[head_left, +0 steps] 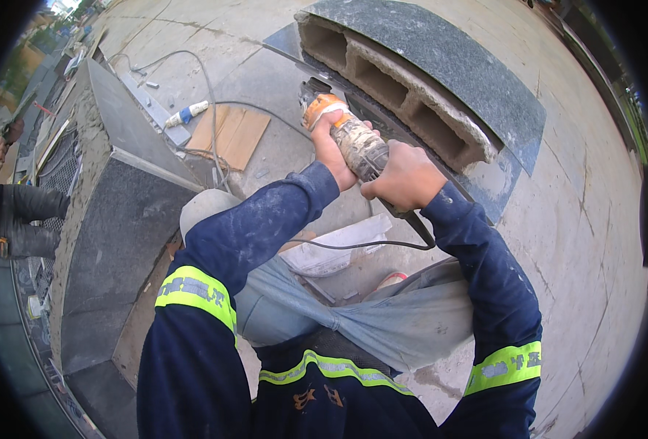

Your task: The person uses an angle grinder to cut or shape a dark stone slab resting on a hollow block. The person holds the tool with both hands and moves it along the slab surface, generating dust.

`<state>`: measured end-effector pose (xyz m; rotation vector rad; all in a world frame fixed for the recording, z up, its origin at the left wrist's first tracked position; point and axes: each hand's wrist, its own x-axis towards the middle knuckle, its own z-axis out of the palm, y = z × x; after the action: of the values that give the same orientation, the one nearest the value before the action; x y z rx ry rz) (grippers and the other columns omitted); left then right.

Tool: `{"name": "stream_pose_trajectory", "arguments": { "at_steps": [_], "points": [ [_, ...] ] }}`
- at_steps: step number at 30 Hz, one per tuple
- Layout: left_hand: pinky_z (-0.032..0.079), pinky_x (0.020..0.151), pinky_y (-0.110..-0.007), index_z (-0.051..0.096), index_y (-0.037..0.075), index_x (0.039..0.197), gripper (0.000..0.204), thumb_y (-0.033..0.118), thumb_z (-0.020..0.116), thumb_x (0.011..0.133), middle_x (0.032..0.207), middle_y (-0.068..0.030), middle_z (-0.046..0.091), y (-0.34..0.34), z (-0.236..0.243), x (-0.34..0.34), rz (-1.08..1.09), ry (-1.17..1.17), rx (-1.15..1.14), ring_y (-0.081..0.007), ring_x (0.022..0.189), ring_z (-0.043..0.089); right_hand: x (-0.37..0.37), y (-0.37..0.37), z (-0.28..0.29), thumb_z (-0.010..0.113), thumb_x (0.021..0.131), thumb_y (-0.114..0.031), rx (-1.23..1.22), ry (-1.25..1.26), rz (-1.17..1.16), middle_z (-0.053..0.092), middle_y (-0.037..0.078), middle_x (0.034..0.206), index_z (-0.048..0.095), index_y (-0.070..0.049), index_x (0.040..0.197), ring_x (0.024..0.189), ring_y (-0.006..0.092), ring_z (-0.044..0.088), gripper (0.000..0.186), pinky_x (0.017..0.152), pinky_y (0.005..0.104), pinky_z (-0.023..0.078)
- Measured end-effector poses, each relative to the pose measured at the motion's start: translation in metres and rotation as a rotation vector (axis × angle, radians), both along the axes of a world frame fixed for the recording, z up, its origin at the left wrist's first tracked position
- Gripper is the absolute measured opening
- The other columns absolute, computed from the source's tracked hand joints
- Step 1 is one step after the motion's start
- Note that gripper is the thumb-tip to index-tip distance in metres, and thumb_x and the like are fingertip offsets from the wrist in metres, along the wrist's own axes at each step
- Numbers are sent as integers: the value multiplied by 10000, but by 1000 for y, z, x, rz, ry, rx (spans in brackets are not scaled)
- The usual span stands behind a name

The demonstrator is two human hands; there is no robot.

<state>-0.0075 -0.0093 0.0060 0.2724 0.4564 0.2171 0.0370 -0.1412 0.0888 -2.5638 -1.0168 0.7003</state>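
My left hand (pixel 331 152) wraps round the front part of an angle grinder (pixel 356 145), just behind its orange gear head. My right hand (pixel 411 178) grips the rear end of the dusty body, where a black cord (pixel 420 228) comes out. The grinder's head points away and to the left, beside a grey stone slab's near edge. Its disc is hard to make out. Just beyond lies a hollow concrete block (pixel 348 57) with three openings facing me. A dark grey stone slab (pixel 448 55) rests against the block's far side.
A brown board (pixel 245 137) and a blue-and-white cable connector (pixel 187 114) lie at the left. Large dark stone panels (pixel 119 241) stand closer on that side. A white crumpled sheet (pixel 331 252) lies by my legs. Another person's legs (pixel 27 212) show at the left edge.
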Motion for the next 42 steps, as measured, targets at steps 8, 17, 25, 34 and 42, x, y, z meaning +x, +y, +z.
{"name": "stream_pose_trajectory", "arguments": {
  "at_steps": [8, 17, 25, 34, 42],
  "points": [
    [506, 789, -425, 495, -9, 1008, 522, 424, 588, 732, 870, -127, 573, -10, 6, -4, 38, 23, -8, -293, 835, 586, -5, -5, 7, 755, 576, -342, -60, 27, -6, 631, 267, 966, 571, 97, 995, 947, 362, 628, 634, 836, 361, 505],
    [503, 790, -421, 496, -22, 1005, 530, 429, 577, 739, 864, -132, 574, -21, 12, -10, 29, 31, -15, -291, 829, 585, -11, -17, 12, 751, 577, -336, -36, 3, 33, 640, 264, 898, 567, 109, 952, 910, 358, 638, 610, 810, 360, 512],
    [501, 800, -429, 488, -8, 1013, 511, 419, 577, 746, 877, -134, 576, -25, 13, -14, 2, -11, -41, -292, 842, 586, -17, -22, 18, 755, 584, -353, -52, -7, 14, 635, 259, 922, 567, 110, 964, 927, 362, 628, 628, 826, 360, 504],
    [524, 751, -423, 487, 18, 1024, 515, 413, 608, 716, 856, -130, 593, -22, 13, -11, 31, 14, -39, -291, 777, 616, -13, -17, 16, 741, 570, -336, -28, 12, -2, 629, 275, 884, 575, 123, 931, 881, 381, 633, 607, 794, 370, 507],
    [510, 780, -439, 448, 24, 1066, 523, 407, 590, 739, 884, -132, 571, -4, 1, -1, 13, -17, -37, -298, 828, 590, -3, -4, 4, 734, 572, -359, 14, -16, 19, 629, 275, 885, 578, 127, 916, 885, 384, 634, 615, 784, 378, 508]
  ]
}}
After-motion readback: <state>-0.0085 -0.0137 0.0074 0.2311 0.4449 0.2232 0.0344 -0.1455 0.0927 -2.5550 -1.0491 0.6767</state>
